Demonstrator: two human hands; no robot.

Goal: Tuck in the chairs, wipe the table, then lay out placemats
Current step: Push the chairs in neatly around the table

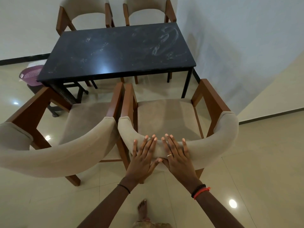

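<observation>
Smudged surface [115,51] ahead; left hand [143,157] and right hand [176,157] are laid flat on the chair backrest [207,142], grip spread; an even, straight push is advised.

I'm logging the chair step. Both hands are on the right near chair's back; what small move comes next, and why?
Probably push the chair straight ahead, under the table. The left hand and right hand lie flat on its backrest, and it stands short of the table edge.
</observation>
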